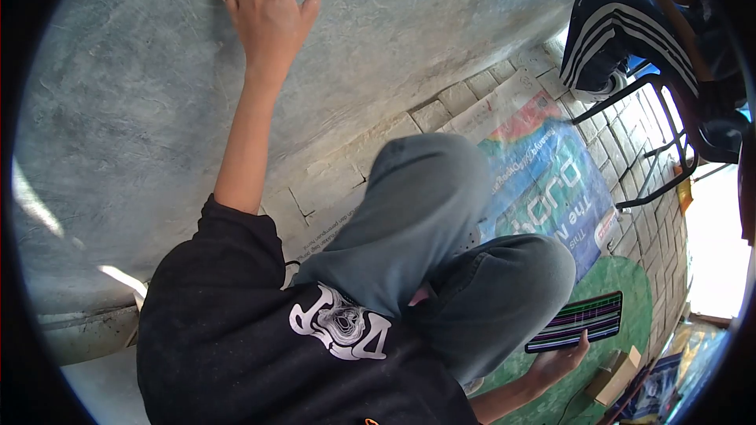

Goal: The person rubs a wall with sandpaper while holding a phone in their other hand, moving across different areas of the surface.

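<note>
My left hand (268, 8) is stretched out with its fingers spread, lying against a grey cement surface (142, 71). Nothing is held in it. Low on the right, my right hand (557, 364) grips the edge of a dark phone (579, 321), whose screen shows coloured and white stripes. The thumb rests at the phone's near edge, while the other fingers are mostly hidden. Between the hands are my bent knees in grey-blue jeans (417, 197).
A printed banner (543, 173) and a green mat (630, 279) lie on paving blocks (665, 228). A small cardboard box (614, 378) stands by my right hand. At upper right, another person in striped trousers (622, 24) sits on a black-framed chair (669, 181).
</note>
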The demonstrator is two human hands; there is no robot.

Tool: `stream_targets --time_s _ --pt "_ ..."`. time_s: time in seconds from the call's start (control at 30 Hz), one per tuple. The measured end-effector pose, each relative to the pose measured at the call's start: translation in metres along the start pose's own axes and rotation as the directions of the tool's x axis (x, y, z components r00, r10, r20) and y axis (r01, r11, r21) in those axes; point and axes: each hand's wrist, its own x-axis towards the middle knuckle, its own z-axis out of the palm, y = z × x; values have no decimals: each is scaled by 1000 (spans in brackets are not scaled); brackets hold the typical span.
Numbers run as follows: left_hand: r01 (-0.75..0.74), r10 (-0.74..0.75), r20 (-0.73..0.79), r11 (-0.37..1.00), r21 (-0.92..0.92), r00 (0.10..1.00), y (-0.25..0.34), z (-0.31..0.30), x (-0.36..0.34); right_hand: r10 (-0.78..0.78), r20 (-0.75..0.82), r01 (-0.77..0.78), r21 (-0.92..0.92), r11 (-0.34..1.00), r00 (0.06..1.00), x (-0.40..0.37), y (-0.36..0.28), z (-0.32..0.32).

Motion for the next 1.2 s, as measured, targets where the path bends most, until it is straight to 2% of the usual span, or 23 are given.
stream_targets --time_s 0.07,0.13,0.2,0.27,0.33,0.47,0.6,0.67,0.83,1.17,1.2 --pt "-33 33 0 999 3 999 -1 10 -7 -7 18 7 10 1000 1000 3 2 4" --pt "-179 173 -95 982 -59 980 -22 26 -21 -6 48 4 47 999 999 3 6 14" --pt "-188 185 -75 982 -32 980 -35 20 -25 -2 33 1 53 999 999 4 8 21" --pt "-199 199 -51 980 -7 979 -44 14 -24 10 86 -16 66 998 996 12 13 15" --pt "-199 201 -146 980 30 969 -54 6 -12 24 66 -29 75 997 997 15 16 14" --pt "-213 214 -204 977 25 955 -56 0 3 11 64 -18 106 994 998 16 15 17" --pt "-215 212 -191 976 4 958 -48 4 -3 -39 45 35 73 997 998 13 12 20" --pt "-227 221 -138 974 -25 965 -43 8 -12 -54 34 52 59 997 998 13 12 22" --pt "-222 218 -84 974 -42 972 -38 13 -25 -104 -74 101 -42 994 992 12 13 28" --pt "-238 232 -101 969 -58 967 -36 18 -24 -101 -51 99 -45 994 994 15 10 29" --pt "-238 232 -99 969 -58 968 -35 19 -23 -80 -5 80 -14 997 997 19 11 23"
